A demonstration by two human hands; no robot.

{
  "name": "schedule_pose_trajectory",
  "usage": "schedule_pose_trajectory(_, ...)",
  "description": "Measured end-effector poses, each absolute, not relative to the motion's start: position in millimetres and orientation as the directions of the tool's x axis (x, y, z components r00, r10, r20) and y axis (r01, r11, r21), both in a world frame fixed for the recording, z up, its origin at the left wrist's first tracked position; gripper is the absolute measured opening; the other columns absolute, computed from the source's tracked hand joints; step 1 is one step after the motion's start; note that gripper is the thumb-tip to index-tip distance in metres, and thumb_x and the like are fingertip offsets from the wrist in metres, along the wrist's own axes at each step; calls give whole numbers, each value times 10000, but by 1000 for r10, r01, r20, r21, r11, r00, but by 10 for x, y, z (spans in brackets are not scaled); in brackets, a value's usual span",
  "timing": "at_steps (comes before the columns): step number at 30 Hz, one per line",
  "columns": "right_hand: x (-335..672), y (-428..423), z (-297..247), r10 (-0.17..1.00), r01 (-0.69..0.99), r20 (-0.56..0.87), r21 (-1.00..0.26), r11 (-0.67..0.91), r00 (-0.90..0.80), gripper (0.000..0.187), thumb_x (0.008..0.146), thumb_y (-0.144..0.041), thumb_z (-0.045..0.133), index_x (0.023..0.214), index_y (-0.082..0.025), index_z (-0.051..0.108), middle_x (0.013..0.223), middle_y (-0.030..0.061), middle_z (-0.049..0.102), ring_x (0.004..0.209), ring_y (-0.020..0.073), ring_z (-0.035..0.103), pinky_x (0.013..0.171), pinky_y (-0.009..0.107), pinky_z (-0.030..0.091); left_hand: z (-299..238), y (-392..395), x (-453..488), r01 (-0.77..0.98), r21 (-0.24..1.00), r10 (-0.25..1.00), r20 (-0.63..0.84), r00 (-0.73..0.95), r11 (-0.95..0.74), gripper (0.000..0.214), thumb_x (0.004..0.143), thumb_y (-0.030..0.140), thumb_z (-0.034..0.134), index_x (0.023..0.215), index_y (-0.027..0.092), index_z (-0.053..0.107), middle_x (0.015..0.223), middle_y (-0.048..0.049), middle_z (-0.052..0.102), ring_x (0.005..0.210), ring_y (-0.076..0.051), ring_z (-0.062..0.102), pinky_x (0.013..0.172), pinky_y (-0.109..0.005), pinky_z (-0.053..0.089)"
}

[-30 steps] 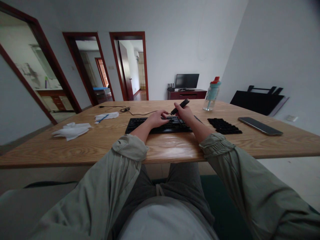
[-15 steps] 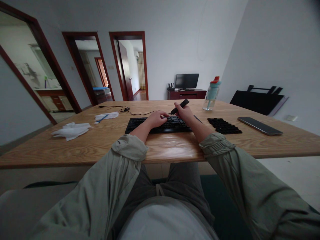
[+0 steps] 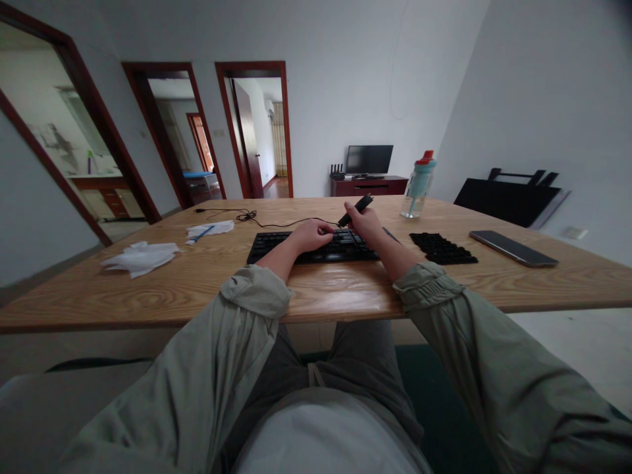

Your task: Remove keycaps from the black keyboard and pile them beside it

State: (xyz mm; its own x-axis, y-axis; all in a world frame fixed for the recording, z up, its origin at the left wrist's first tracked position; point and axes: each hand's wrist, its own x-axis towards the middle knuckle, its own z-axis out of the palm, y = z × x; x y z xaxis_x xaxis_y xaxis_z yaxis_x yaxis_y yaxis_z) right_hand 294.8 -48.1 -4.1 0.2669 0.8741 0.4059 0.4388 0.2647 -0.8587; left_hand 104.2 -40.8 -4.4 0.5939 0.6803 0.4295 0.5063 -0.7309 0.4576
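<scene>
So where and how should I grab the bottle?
I'd grip the bottle around its middle, coming in level from its right: it stands upright, tall and narrow, and the right hand with its black tool is over on the left. Leave the red top alone; it may be a lid.

Grained wood is shown across the desk (image 3: 326,293), a soft sheen caught near its front edge, below a keyboard (image 3: 266,245) of glossy-edged plastic. Crumpled, matt tissue paper (image 3: 141,257) is seen toward the left edge, a smooth-faced phone (image 3: 513,249) toward the right.
</scene>
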Motion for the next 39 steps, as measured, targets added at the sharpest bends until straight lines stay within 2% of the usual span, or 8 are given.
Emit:
schedule_pose_trajectory(11,2973,-481,-30,855,490,447,-825,280,263,541,867,-636,495,607,-165,549,541,47,589,508,127,534,501,234,369,-94,-373,1061,434,562,698,434,570,-704,267,753,236,619,1002,142,639,893,-45,727,771,-132,654,697,-242,507)
schedule_pose_trajectory(16,2943,-506,-10,868,442,420,-853,278,264,537,861,-632,525,613,-157,562,547,55,601,476,115,524,471,220,375,-100,-357,1059,473,535,711,459,532,-700,239,750,222,614,978,152,628,910,-47,720,758,-133,645,682,-246,505)
schedule_pose_trajectory(21,2881,-605,58,921,358,329,-902,241,210,466,913,-540,512,682,-141,582,613,67,650,387,91,487,387,216,354,-116,-299,1037,551,509,750,479,457,-661,299,768,222,605,1062,171,605,993,-51,720,793,-144,654,719,-262,517)
schedule_pose_trajectory(24,2866,-642,77,940,340,314,-905,255,131,417,920,-505,527,749,-131,599,652,72,675,381,82,486,372,208,355,-114,-293,1036,529,536,753,469,462,-658,329,788,244,601,1107,166,593,1011,-57,721,816,-148,658,742,-268,523)
schedule_pose_trajectory(29,2887,-640,62,955,308,286,-918,251,74,338,923,-433,538,778,-134,603,542,21,601,388,84,478,372,195,347,-100,-307,1041,472,557,729,486,482,-683,342,810,277,583,1128,150,594,962,-56,724,791,-143,647,737,-267,518)
schedule_pose_trajectory(34,2916,-668,78,947,209,310,-935,287,87,152,861,-307,574,815,-162,578,596,-11,584,408,74,464,378,196,339,-96,-298,1029,495,528,723,538,434,-690,315,810,269,567,1101,158,609,946,-50,714,766,-136,634,738,-268,512)
schedule_pose_trajectory(39,2919,-742,118,929,252,358,-912,324,99,105,809,-269,551,838,-172,582,620,-29,534,420,67,439,383,202,315,-93,-294,1027,544,507,738,544,400,-669,294,816,254,556,1089,165,622,950,-54,711,771,-138,638,756,-268,510)
